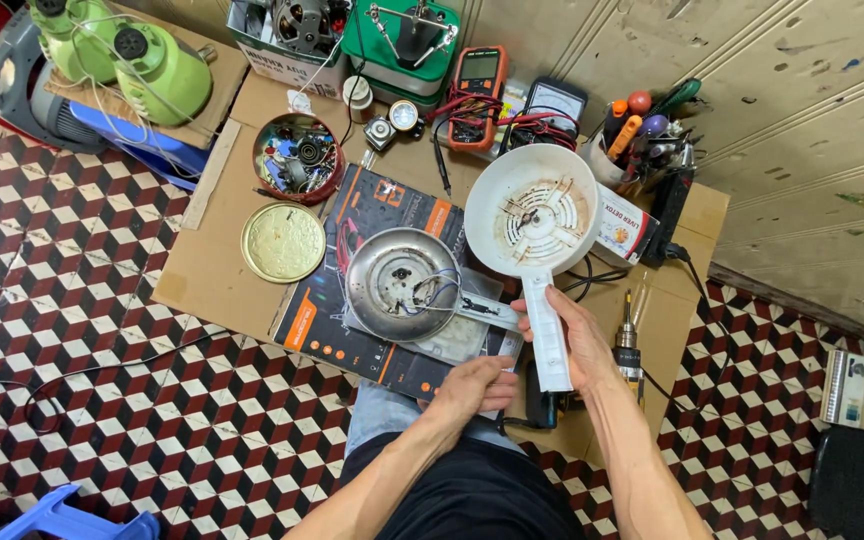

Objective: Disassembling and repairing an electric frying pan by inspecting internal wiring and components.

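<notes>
- Holding: right hand (577,345) is wrapped around the long handle of the white round plastic appliance housing (534,215), fingers clamped on it.
- Housing is turned underside up, bowl end beyond the grip, over the brown cardboard sheet (217,270).
- Left hand (477,385) rests loosely curled, just beside the grip, on the edge of the black printed box (352,340); whether it pinches anything, cannot tell.
- Round steel heating plate with loose wires (402,283) lies left of the grip, apart from the housing.
- Judgement: the 2 parts are already separated; rejoining or repair not yet done.
- Gold round tin lid (283,241) lies further left.
</notes>
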